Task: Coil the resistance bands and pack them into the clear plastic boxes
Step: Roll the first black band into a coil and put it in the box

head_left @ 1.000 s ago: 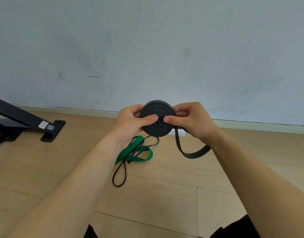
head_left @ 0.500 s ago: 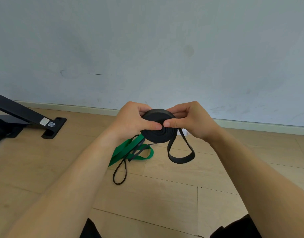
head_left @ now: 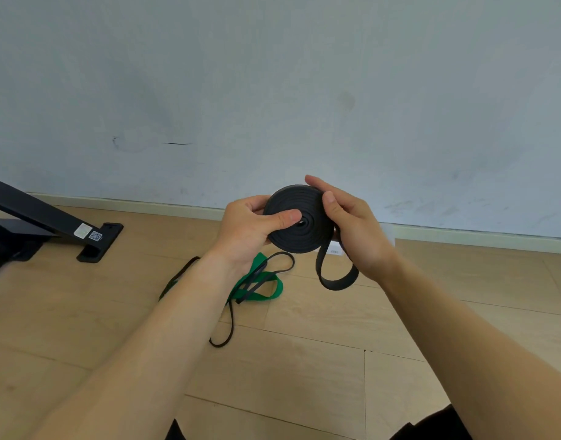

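Note:
A wide black resistance band (head_left: 304,231) is wound into a flat coil held in the air above the floor. My left hand (head_left: 250,230) grips the coil's left side, thumb pressed near its centre. My right hand (head_left: 352,227) holds the right edge, thumb on the coil's face and fingers behind. A short loose loop of the same band hangs below my right hand. On the floor beneath lie a green band (head_left: 266,289) and a thin black band (head_left: 230,325), tangled together. A bit of a clear plastic box (head_left: 334,250) peeks out behind my right hand.
A black metal frame foot (head_left: 92,236) with a sticker stands on the wooden floor at the left. A pale wall and skirting board close off the far side. My dark-clothed knees show at the bottom edge.
The coil has tipped back up so its face is toward me, and the hanging loop has grown shorter. My right hand has shifted up onto the coil's upper right edge.

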Available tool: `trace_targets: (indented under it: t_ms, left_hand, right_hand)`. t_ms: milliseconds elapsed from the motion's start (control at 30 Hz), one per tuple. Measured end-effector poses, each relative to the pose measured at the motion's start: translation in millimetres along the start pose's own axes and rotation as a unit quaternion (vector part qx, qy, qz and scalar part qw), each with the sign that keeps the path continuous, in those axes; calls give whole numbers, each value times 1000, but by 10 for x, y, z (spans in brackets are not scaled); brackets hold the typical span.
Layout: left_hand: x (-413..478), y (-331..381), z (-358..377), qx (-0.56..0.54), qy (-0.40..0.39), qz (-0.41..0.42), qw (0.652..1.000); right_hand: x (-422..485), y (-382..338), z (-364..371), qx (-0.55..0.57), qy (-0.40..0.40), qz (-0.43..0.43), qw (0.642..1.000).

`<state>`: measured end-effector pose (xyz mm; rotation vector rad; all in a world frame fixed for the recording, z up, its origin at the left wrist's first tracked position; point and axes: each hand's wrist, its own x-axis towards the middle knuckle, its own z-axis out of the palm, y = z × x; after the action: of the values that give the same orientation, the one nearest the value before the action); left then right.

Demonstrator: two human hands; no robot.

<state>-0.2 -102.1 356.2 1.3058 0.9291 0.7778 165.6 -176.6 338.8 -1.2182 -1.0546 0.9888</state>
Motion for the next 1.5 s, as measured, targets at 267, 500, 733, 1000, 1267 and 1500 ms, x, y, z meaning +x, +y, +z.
trace_targets:
  t_ms: [267,500,733,1000,1267,1500]
  left_hand:
    - [-49,-96,136,-141,67,-48,987]
    - [-36,-156,202,-204,121,-58,970]
    - [-150,-304,422,-291,144,-120,938]
    - [-149,-329,330,-207,79,-212,952]
    - [-278,-284,357,-98,-58,-277,954]
    - [-312,-331,374,-64,-2,-161,985]
  right_hand:
    - [-18,96,271,43,107,5,993]
    - [-44,146,413,151,124,58,979]
    - [32,179,550,112,238,81,961]
    - [82,189,469,9,250,98,963]
    - [155,207,448,42,292,147,944]
    - [144,153,383,120,316,173,925]
